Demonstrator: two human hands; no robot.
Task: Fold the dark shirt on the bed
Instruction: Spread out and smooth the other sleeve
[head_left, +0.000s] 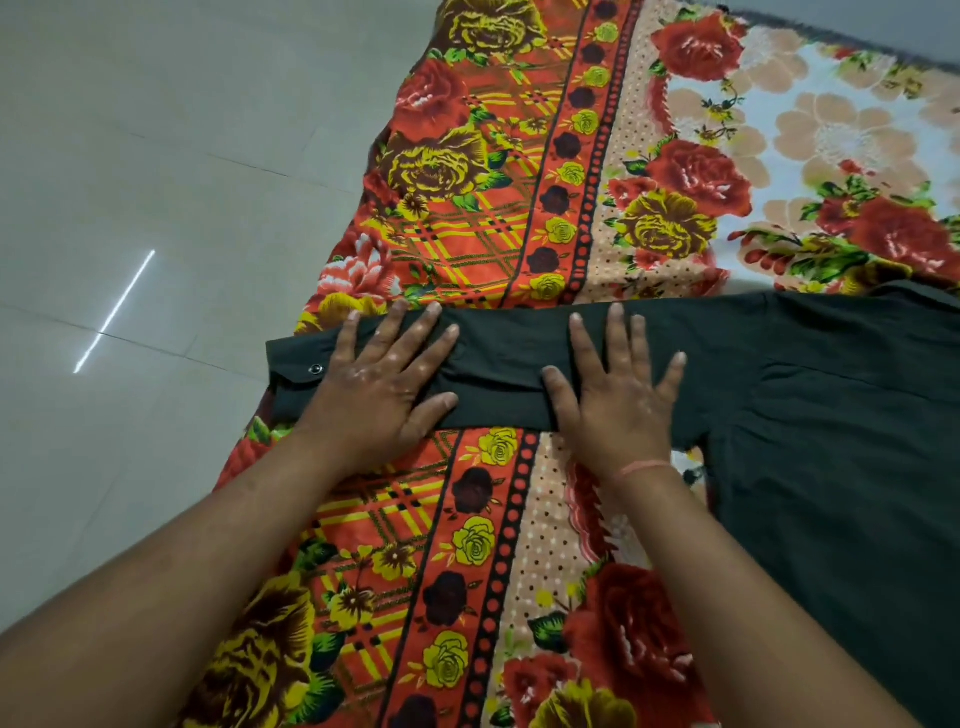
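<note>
The dark shirt (831, 415) lies flat on the floral bedspread (519, 182), its body at the right and running out of the frame. One long sleeve (498, 353) stretches straight out to the left, and its buttoned cuff (296, 371) hangs past the bed's edge. My left hand (379, 374) presses palm-down on the sleeve near the cuff, fingers spread. My right hand (618, 384) lies flat on the sleeve nearer the shoulder, fingers apart, with a pink thread around its wrist. Neither hand grips the cloth.
The bedspread's edge runs diagonally from the top middle to the lower left. Beyond it lies a glossy pale tiled floor (156, 208). The far part of the bed (831, 130) carries only the flowered cover.
</note>
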